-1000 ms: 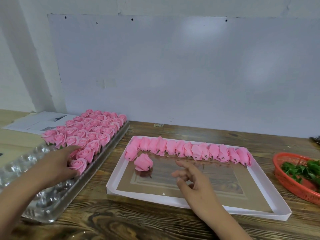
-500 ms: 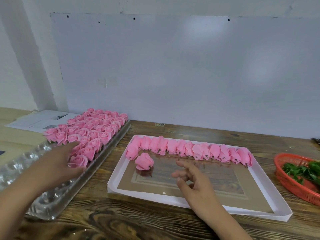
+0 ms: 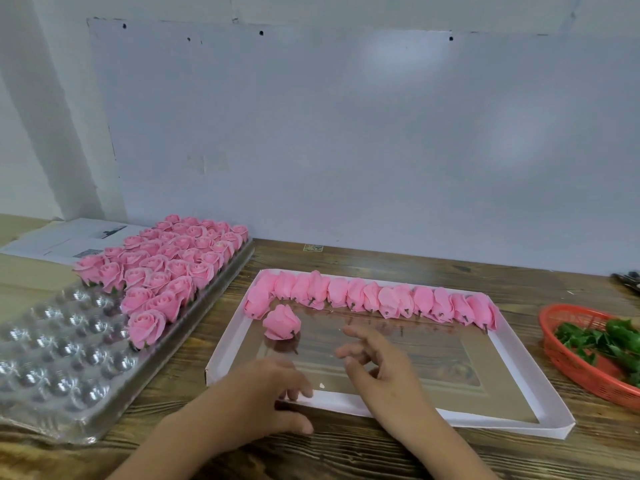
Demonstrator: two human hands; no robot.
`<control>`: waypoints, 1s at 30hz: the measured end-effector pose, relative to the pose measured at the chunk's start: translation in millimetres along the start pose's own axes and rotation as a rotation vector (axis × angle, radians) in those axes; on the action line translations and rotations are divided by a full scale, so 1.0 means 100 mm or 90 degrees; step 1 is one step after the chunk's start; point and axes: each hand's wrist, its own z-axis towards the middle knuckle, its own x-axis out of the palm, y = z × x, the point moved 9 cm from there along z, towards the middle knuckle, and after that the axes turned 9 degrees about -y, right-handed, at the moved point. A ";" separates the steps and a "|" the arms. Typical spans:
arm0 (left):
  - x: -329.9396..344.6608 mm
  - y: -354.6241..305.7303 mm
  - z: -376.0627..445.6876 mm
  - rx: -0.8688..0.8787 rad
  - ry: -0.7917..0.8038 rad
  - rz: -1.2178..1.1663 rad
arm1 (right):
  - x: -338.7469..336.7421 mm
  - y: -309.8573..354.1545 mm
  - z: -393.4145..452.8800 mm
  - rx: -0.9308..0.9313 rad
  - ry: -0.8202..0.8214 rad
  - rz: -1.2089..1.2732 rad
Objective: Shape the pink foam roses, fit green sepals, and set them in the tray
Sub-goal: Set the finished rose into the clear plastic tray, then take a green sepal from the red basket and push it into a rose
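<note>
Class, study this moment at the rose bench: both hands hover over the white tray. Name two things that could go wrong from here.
1. The left hand hangs at the near rim of the white tray; a nudge might slide it and topple the row of roses leaning along its far wall.
2. The loose rose lies on its side just ahead of the right hand; a careless reach could crush its petals.

Pink roses [image 3: 166, 271], white-rimmed tray [image 3: 446, 415], orange-red basket [image 3: 575, 367] of green sepals [image 3: 602, 341], dark-grained wooden table [image 3: 398, 261].
</note>
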 end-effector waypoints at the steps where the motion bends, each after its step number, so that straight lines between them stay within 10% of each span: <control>1: 0.02 0.00 0.01 0.017 -0.020 0.027 | 0.01 0.00 0.00 -0.002 0.001 0.001; 7: 0.04 -0.07 -0.02 0.077 -0.103 0.085 | -0.03 -0.01 0.22 0.023 -0.072 0.005; 20: -0.12 -0.24 -0.11 0.151 -0.248 0.080 | 1.04 0.09 0.71 -0.019 0.144 -0.258; 30: -0.09 -0.18 -0.12 0.147 -0.255 0.069 | 0.75 0.10 0.72 0.056 0.000 -0.071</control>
